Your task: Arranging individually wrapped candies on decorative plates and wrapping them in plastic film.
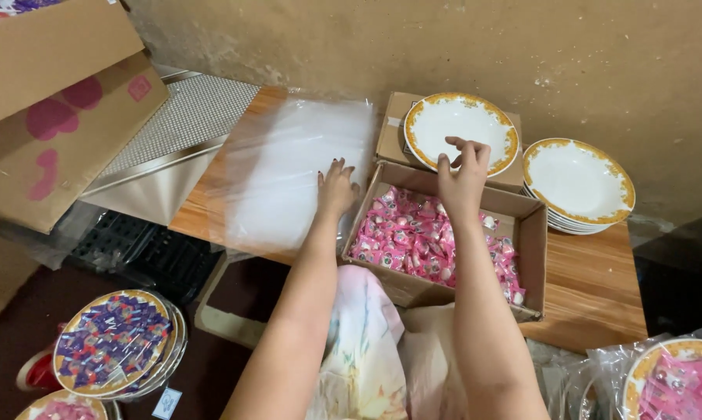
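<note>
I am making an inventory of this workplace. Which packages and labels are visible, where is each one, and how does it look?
Open cardboard box: on the wooden table under the right hand, brown, full of small pink sweets.
Small closed carton: behind it, brown, under a plate.
Large cardboard box: upper left, brown with pink shapes.
Small label: on the floor, lower left, white with a blue mark.

Wooden table (600,288) against wall. Open cardboard box of pink candies (432,241) at centre front. Left of box: clear plastic sheets (288,171). Behind box: smaller carton (393,128). Right of box: stack of white gold-rimmed plates (578,183).
</note>
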